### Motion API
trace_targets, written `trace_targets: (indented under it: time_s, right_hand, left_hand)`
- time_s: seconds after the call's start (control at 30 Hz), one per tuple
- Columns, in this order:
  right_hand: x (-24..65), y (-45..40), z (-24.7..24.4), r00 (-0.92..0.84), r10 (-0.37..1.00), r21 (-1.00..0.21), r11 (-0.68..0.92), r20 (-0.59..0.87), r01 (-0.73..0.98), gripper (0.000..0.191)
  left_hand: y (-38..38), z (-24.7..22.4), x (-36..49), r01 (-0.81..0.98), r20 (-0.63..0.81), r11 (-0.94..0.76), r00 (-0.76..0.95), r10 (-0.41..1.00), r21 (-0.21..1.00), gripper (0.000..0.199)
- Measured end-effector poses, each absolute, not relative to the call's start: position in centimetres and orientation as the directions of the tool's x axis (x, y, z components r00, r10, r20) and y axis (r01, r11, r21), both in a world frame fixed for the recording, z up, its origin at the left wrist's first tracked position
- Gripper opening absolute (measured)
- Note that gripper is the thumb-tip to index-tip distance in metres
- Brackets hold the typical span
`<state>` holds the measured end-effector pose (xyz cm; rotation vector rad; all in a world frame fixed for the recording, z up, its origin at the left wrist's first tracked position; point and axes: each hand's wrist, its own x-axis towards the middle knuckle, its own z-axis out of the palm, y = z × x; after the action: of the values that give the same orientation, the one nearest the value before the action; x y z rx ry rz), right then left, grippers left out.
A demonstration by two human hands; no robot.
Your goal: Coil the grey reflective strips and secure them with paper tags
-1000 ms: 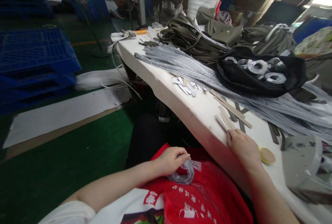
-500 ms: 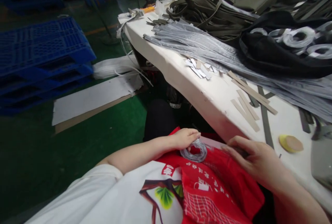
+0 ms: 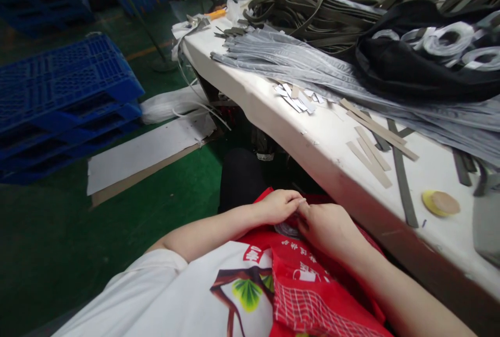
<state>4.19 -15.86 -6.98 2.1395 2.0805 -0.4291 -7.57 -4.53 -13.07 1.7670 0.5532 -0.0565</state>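
Note:
A small coil of translucent grey strip [image 3: 288, 229] rests low at my lap, against a red apron [image 3: 332, 285]. My left hand [image 3: 279, 206] is closed on the coil from above, thumb and fingers pressed together. From the right, my right hand [image 3: 330, 227] meets it, its fingers bent round the coil's right side and touching my left fingertips. Both hands cover most of the coil, so only its lower edge shows. Where the strip's loose end lies is hidden.
Beside me a white table [image 3: 273, 128] carries a bundle of grey strips [image 3: 312, 61], dark straps [image 3: 304, 9], a black bag [image 3: 414, 76] with finished coils [image 3: 449, 40], beige strips [image 3: 371, 154] and a yellow tape roll [image 3: 440, 202]. Blue pallets [image 3: 78, 76] stand left.
My right hand has moved left from near the table edge to the coil and now touches my left hand. The coil has become mostly covered. The view has shifted slightly.

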Motion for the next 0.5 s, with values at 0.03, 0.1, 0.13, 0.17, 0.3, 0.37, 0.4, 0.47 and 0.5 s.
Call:
trace_targets:
  time_s: [0.03,0.1,0.13,0.17,0.3,0.37,0.4,0.47,0.5]
  right_hand:
    - [4.3,-15.7,-7.1,0.015,0.956,-0.137,-0.058,-0.292,0.989,0.018]
    - [4.9,-15.7,-6.6,0.016,0.951,-0.234,-0.092,-0.308,0.968,0.015]
    - [5.4,-15.9,-6.3,0.009,0.949,-0.293,-0.107,-0.315,0.95,0.013]
    - [5.8,-16.1,-5.9,0.002,0.947,-0.354,-0.121,-0.321,0.927,0.011]
    - [7.3,-16.8,-5.5,0.061,0.957,-0.516,-0.205,-0.282,0.832,0.011]
    - [7.6,-16.7,-6.3,0.119,0.964,-0.573,-0.238,-0.237,0.784,0.013]
    - [7.6,-16.5,-6.8,0.141,0.964,-0.611,-0.251,-0.223,0.75,0.015]
    - [7.6,-16.0,-7.6,0.163,0.96,-0.69,-0.277,-0.227,0.668,0.019]
    - [7.5,-15.9,-7.8,0.169,0.957,-0.717,-0.288,-0.235,0.635,0.022]
  left_hand:
    - [-4.5,-12.9,-7.7,0.396,-0.317,-0.185,0.882,0.348,0.9,0.029]
    - [-4.5,-12.7,-7.9,0.404,-0.317,-0.195,0.877,0.36,0.894,0.029]
    - [-4.5,-12.6,-8.0,0.401,-0.315,-0.192,0.877,0.364,0.896,0.028]
    - [-4.5,-12.6,-8.1,0.395,-0.31,-0.185,0.878,0.365,0.9,0.028]
    - [-4.5,-12.4,-8.2,0.352,-0.284,-0.164,0.899,0.332,0.922,0.029]
    - [-4.5,-12.1,-8.1,0.324,-0.265,-0.172,0.918,0.295,0.93,0.029]
    - [-4.6,-11.9,-8.1,0.306,-0.248,-0.183,0.927,0.281,0.934,0.028]
    - [-4.7,-11.6,-8.2,0.271,-0.21,-0.205,0.937,0.278,0.94,0.024]
    - [-4.8,-11.4,-8.2,0.259,-0.194,-0.211,0.938,0.287,0.942,0.022]
